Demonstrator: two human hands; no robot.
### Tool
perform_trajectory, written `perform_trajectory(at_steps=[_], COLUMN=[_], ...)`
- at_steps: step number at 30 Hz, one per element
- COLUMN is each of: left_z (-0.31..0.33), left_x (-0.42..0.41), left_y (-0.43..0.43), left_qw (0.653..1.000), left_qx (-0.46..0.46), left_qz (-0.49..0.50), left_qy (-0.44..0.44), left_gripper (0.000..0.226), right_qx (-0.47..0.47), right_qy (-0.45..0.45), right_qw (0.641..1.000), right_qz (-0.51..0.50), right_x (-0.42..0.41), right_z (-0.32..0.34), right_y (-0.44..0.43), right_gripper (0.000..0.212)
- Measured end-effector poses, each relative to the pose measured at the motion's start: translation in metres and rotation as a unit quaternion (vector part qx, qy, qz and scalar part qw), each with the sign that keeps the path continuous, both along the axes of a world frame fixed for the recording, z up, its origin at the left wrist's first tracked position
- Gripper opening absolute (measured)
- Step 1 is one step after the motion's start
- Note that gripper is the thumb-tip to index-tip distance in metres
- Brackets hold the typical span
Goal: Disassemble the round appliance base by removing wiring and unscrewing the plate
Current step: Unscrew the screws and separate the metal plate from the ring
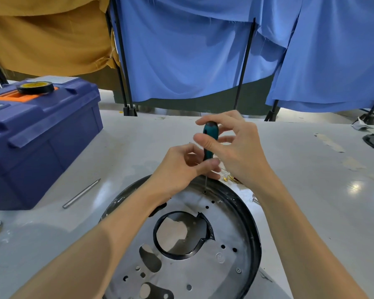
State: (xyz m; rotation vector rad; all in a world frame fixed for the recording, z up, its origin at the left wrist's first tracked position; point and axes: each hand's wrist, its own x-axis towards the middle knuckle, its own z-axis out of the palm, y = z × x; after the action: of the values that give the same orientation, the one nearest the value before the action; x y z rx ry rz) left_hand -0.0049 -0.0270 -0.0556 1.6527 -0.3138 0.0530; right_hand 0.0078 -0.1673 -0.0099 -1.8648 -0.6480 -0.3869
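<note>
Screwdriver [209,139] upright, tip on screw [205,192] at far edge of plate [231,229]; round base [254,223] flat on worktop [311,180] before me. My right hand [231,145] pinches handle top, left hand [181,167] grips its lower end.

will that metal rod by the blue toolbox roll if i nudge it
Probably: the metal rod looks round and slim, lying flat on the smooth table, so a sideways nudge could roll it. It looks stiff, unlikely to bend. Its shiny surface may slip when pinched.
</note>
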Motion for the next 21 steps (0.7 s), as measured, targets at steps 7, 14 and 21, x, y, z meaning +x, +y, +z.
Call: perform_trajectory(at_steps=[7, 14, 21], left_z=[0.0014, 0.001, -0.0012], left_x=[0.0028, -0.0006, 0.0022], left_y=[0.0, -0.001, 0.0011], left_qw=[0.997, 0.998, 0.996], left_qx=[-0.069, -0.055, -0.079], left_qz=[-0.042, -0.028, -0.047], left_qy=[0.001, 0.007, 0.017], left_gripper=[0.019, 0.022, 0.017], right_qx=[0.046, -0.005, 0.016], right_qy=[0.035, -0.023, 0.01], right_qw=[0.997, 1.0, 0.999], right_qz=[0.05, -0.006, 0.042], right_x=[-0.0004, -0.0012, -0.0027], right_z=[0.0024, 0.003, 0.0063], right_y=[-0.0038, 0.0, -0.0034], right_gripper=[0.03, 0.031, 0.018])
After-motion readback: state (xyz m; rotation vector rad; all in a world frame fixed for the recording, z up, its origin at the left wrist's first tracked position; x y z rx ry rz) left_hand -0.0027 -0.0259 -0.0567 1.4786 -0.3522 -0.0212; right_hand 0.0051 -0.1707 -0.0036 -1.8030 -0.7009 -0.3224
